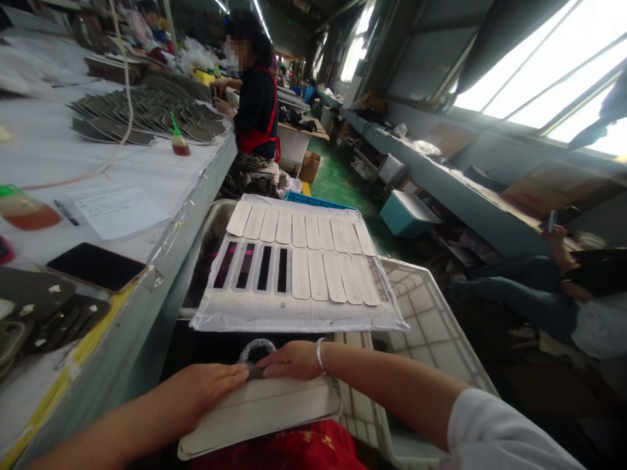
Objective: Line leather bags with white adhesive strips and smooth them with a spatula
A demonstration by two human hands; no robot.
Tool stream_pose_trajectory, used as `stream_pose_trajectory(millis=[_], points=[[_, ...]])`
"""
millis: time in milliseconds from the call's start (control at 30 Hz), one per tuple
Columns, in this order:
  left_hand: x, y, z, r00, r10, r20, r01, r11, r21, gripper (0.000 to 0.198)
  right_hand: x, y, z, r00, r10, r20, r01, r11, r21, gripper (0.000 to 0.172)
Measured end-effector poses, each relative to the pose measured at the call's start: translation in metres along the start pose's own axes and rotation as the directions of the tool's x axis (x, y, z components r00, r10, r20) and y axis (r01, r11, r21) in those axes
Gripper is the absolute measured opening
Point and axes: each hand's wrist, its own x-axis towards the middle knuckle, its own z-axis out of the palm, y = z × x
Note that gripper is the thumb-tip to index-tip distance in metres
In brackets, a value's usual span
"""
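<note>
A cream-white flat panel with rounded corners [264, 408] lies across the lap, on a red apron [313, 444]. My left hand [210, 385] rests flat on its upper edge, fingers stretched out and pressed close together. My right hand [294, 360], with a silver bangle at the wrist, lies opposite with fingers extended toward the left one. The fingertips of both meet at a small dark grey piece [255, 373] at the panel's edge. Just beyond it stands a loop wrapped in clear plastic [257, 346]; how it is joined is hidden.
Ahead, a white-covered board [294, 320] bears two rows of pale rounded strips, over a white plastic crate [426, 287]. On the left table [147, 170] are a phone [96, 266], paper [117, 212], bottles and dark panels. A co-worker [259, 104] stands beyond; another person sits at right.
</note>
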Motion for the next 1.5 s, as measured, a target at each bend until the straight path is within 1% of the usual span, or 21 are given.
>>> stream_pose_trajectory(millis=[67, 133, 267, 400, 500, 567, 633, 733, 833, 900, 933, 967, 1000, 1067, 1100, 1133, 1167, 1233, 1300, 1400, 1500], points=[[-0.015, -0.006, -0.003, 0.999, -0.026, -0.037, 0.026, 1.0, -0.015, 0.062, 0.007, -0.006, 0.002, 0.999, -0.034, 0.01, 0.034, 0.999, 0.001, 0.04], [-0.023, -0.007, -0.006, 0.998, -0.02, -0.051, 0.021, 1.0, 0.012, 0.059, 0.016, -0.012, 0.004, 0.998, -0.065, 0.011, 0.065, 0.998, -0.008, 0.04], [-0.027, 0.0, -0.01, 0.998, -0.005, -0.066, 0.012, 0.995, 0.101, 0.052, 0.038, -0.022, 0.01, 0.996, -0.074, 0.05, 0.079, 0.993, -0.085, 0.044], [-0.033, 0.006, -0.01, 0.992, -0.038, -0.12, 0.06, 0.981, 0.183, 0.047, 0.055, -0.034, 0.014, 0.992, -0.11, 0.066, 0.118, 0.985, -0.13, 0.044], [-0.033, 0.013, -0.009, 0.993, -0.082, -0.085, 0.103, 0.957, 0.271, 0.047, 0.055, -0.036, 0.012, 0.991, -0.122, 0.062, 0.13, 0.981, -0.142, 0.044], [-0.03, 0.019, -0.009, 0.992, -0.116, -0.045, 0.124, 0.932, 0.339, 0.053, 0.048, -0.03, 0.011, 0.989, -0.131, 0.065, 0.139, 0.979, -0.148, 0.045], [-0.026, 0.025, -0.009, 0.989, -0.143, -0.026, 0.141, 0.904, 0.403, 0.06, 0.034, -0.015, 0.009, 0.985, -0.16, 0.061, 0.167, 0.976, -0.139, 0.046], [-0.024, 0.031, -0.006, 0.991, -0.127, -0.051, 0.136, 0.877, 0.46, 0.068, 0.005, 0.017, 0.005, 0.991, -0.13, -0.038, 0.127, 0.99, -0.067, 0.039], [-0.023, 0.035, 0.0, 0.976, -0.137, -0.171, 0.201, 0.87, 0.451, 0.066, -0.028, 0.042, 0.001, 0.989, -0.013, -0.15, 0.011, 1.0, -0.01, 0.034], [-0.019, 0.04, 0.006, 0.943, -0.177, -0.282, 0.289, 0.856, 0.428, 0.056, -0.051, 0.047, 0.001, 0.974, 0.001, -0.226, -0.015, 0.998, -0.06, 0.033], [-0.015, 0.043, 0.01, 0.93, -0.177, -0.322, 0.308, 0.851, 0.425, 0.052, -0.062, 0.046, 0.004, 0.953, -0.017, -0.302, -0.011, 0.996, -0.092, 0.033], [-0.01, 0.048, 0.014, 0.926, -0.153, -0.345, 0.3, 0.853, 0.427, 0.049, -0.074, 0.044, 0.01, 0.914, -0.049, -0.402, 0.001, 0.993, -0.118, 0.033], [-0.002, 0.054, 0.019, 0.929, -0.111, -0.354, 0.267, 0.862, 0.431, 0.047, -0.085, 0.04, 0.019, 0.851, -0.09, -0.517, 0.022, 0.991, -0.135, 0.033], [0.016, 0.069, 0.031, 0.931, -0.036, -0.362, 0.195, 0.89, 0.412, 0.043, -0.103, 0.035, 0.047, 0.671, -0.146, -0.727, 0.06, 0.988, -0.143, 0.034], [0.026, 0.078, 0.038, 0.929, -0.017, -0.37, 0.169, 0.907, 0.385, 0.041, -0.11, 0.034, 0.064, 0.588, -0.156, -0.794, 0.07, 0.987, -0.143, 0.035], [0.036, 0.088, 0.045, 0.925, -0.022, -0.379, 0.164, 0.923, 0.347, 0.038, -0.115, 0.033, 0.081, 0.528, -0.16, -0.834, 0.068, 0.987, -0.146, 0.035], [0.045, 0.096, 0.051, 0.923, -0.048, -0.382, 0.175, 0.936, 0.306, 0.036, -0.117, 0.035, 0.097, 0.49, -0.163, -0.856, 0.062, 0.986, -0.152, 0.033], [0.06, 0.111, 0.061, 0.922, -0.123, -0.368, 0.22, 0.947, 0.235, 0.03, -0.116, 0.041, 0.123, 0.449, -0.166, -0.878, 0.037, 0.985, -0.167, 0.02], [0.069, 0.121, 0.066, 0.921, -0.184, -0.343, 0.262, 0.945, 0.196, 0.025, -0.111, 0.048, 0.137, 0.406, -0.161, -0.9, 0.016, 0.986, -0.169, 0.007], [0.072, 0.127, 0.068, 0.915, -0.209, -0.345, 0.282, 0.943, 0.177, 0.025, -0.106, 0.056, 0.141, 0.349, -0.143, -0.926, 0.026, 0.989, -0.143, 0.006], [0.07, 0.13, 0.07, 0.895, -0.229, -0.384, 0.31, 0.936, 0.165, 0.025, -0.105, 0.057, 0.138, 0.34, -0.142, -0.93, 0.03, 0.99, -0.141, 0.005]])
